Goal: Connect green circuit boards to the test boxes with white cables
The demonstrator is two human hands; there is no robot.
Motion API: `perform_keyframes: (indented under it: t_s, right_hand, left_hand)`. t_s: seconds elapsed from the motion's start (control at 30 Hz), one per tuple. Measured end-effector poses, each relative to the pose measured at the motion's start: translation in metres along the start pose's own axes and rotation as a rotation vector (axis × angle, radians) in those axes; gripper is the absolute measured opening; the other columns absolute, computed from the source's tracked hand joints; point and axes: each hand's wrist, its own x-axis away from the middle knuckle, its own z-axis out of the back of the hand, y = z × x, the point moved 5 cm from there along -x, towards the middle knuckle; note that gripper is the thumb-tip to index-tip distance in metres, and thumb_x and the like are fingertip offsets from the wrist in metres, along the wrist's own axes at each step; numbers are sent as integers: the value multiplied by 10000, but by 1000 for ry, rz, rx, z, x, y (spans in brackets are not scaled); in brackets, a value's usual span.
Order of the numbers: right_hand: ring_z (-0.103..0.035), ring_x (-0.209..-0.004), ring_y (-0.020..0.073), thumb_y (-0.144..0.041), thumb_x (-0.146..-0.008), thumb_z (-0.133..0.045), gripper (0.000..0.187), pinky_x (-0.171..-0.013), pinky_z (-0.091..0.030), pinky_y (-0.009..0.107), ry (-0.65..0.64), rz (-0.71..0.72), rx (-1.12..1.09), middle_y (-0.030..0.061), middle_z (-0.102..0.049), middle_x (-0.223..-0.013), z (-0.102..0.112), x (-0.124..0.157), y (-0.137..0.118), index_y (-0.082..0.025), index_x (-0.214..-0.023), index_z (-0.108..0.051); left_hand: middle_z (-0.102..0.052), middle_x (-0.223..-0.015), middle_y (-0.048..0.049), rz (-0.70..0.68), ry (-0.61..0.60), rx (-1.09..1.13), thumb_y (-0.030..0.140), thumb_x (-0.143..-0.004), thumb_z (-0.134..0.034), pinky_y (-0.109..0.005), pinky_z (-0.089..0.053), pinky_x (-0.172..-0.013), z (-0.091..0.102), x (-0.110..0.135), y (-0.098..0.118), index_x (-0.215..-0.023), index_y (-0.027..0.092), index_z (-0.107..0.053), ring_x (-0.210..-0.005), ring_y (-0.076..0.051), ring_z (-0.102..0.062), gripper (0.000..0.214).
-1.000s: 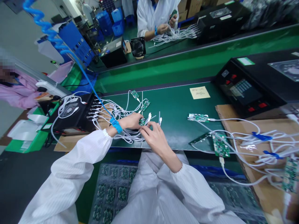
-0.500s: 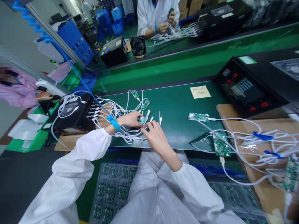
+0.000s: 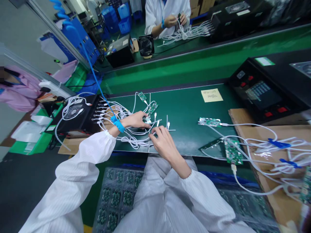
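My left hand (image 3: 136, 120), with a blue band at the wrist, pinches a small green circuit board (image 3: 146, 120) over a bundle of white cables (image 3: 132, 141). Just to the right, my right hand (image 3: 163, 141) has its thumb and forefinger brought together on what looks like a thin white cable (image 3: 154, 132); the fingers partly hide it. Several loose cable ends with white plugs (image 3: 155, 115) lie around the fingertips. Beyond my hands, two more green boards lie on the mat: a nearer one (image 3: 153, 108) and a farther one (image 3: 142, 96), with white cables at them.
A black box (image 3: 73, 119) with cable sockets stands at left, another with a screen (image 3: 261, 90) at right. Boards (image 3: 210, 122) and bundled cables lie at right, near a yellow note (image 3: 212, 95). Trays of boards (image 3: 115, 197) sit below the table edge. A co-worker (image 3: 167, 19) works opposite.
My right hand has drawn slightly away from the board in my left hand, and a gap now shows between them. The left hand keeps its hold. The view has shifted a little.
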Motion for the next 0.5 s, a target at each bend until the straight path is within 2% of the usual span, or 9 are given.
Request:
perform_keyframes:
  t_s: [0.13, 0.23, 0.3, 0.4, 0.5]
  right_hand:
    - [-477, -1024, 291, -83, -951, -551, 198, -864, -451, 415, -46, -34, -24, 136, -645, -1088, -3, 0, 3, -155, -1014, -724]
    - [-505, -1012, 306, -97, -935, -542, 245, -902, -474, 435, -93, -68, -69, 140, -672, -1052, -7, -2, 6, -117, -1114, -708]
    - [-540, -1014, 303, -89, -943, -501, 302, -919, -485, 424, -93, -141, -126, 144, -693, -1034, -6, -6, 9, -98, -1189, -676]
    - [-628, -974, 290, -111, -1011, -397, 323, -849, -501, 383, -108, -411, -191, 167, -720, -992, -2, -21, 21, -82, -1240, -623]
    - [-705, -876, 301, -316, -1099, -335, 379, -757, -492, 370, -162, -722, -255, 201, -737, -950, 3, -38, 33, -74, -1225, -599]
  left_hand:
    - [-719, -698, -13, 21, 2, 42, 459, -775, -791, -300, -451, -646, 11, 8, 3, -1361, 103, -579, -659, -187, -652, 718]
    - [-712, -686, -14, 20, 16, 77, 460, -756, -808, -295, -447, -627, 17, 13, 5, -1318, 106, -593, -635, -177, -634, 698]
    - [-704, -679, -17, 7, 25, 100, 469, -748, -814, -291, -443, -608, 20, 16, 5, -1251, 118, -625, -622, -170, -624, 642]
    - [-703, -691, -29, -20, 26, 119, 508, -743, -805, -286, -432, -580, 21, 16, 2, -1123, 142, -671, -623, -167, -622, 544]
    - [-710, -705, -37, -25, 25, 129, 528, -732, -799, -278, -427, -569, 18, 15, 0, -1112, 149, -665, -649, -175, -639, 553]
